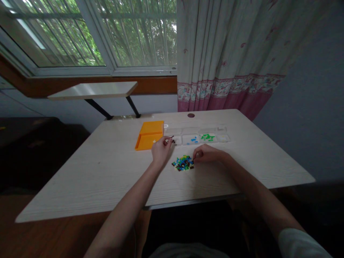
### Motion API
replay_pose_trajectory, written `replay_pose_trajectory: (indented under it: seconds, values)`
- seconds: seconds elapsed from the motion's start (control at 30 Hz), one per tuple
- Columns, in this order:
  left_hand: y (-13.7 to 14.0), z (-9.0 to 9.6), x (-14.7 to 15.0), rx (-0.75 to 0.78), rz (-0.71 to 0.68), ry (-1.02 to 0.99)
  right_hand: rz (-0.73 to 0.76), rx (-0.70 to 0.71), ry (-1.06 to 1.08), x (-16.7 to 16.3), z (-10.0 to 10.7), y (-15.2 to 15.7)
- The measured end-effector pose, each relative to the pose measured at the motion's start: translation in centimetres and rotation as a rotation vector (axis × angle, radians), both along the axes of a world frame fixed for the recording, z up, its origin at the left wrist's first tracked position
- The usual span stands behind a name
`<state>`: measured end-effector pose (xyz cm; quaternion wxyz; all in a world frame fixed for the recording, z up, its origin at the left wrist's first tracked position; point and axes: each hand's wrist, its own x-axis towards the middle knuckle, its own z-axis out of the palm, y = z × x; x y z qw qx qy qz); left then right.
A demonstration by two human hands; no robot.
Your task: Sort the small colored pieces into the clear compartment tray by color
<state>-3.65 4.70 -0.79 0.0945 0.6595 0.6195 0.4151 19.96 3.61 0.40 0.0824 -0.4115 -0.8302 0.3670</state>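
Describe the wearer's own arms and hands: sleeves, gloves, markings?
Left hand and right hand are bare: no gloves, no watch or wristband visible. Forearms bare too, no cables or markings seen. A plain, pale greyish sleeve ends near the right elbow; the left sleeve isn't in view.

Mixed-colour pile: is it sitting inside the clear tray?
No, the mixed-colour pile lies on the tabletop, on the person's side of the clear tray.
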Motion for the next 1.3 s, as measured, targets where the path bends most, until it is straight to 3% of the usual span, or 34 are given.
replay_pose_trajectory:
  seconds: [0.13,0.23,0.3,0.47,0.57,0.87,1.3]
  values:
    - [0.3,0.1,-0.3,-0.076,0.098,0.081,-0.048,-0.004,0.096,0.0,-0.5,0.5]
    - [0.5,0.0,-0.5,-0.087,0.083,0.107,-0.132,0.005,0.211,0.0,-1.1,1.0]
    - [0.5,-0.3,-0.5,-0.078,-0.026,0.109,-0.195,0.008,0.288,-0.1,-1.5,1.4]
    - [-0.1,-0.8,0.2,-0.018,-0.457,0.141,-0.251,-0.034,0.39,-0.4,-2.5,1.9]
    - [-0.7,-0.8,0.8,0.003,-0.583,0.146,-0.232,-0.068,0.384,-0.7,-2.9,1.8]
    - [-1.2,-0.7,1.4,-0.041,-0.705,0.169,-0.195,-0.108,0.359,-1.3,-2.4,1.1]
    - [-1.3,-0.5,1.5,-0.035,-0.694,0.141,-0.189,-0.061,0.323,-1.4,-2.1,0.8]
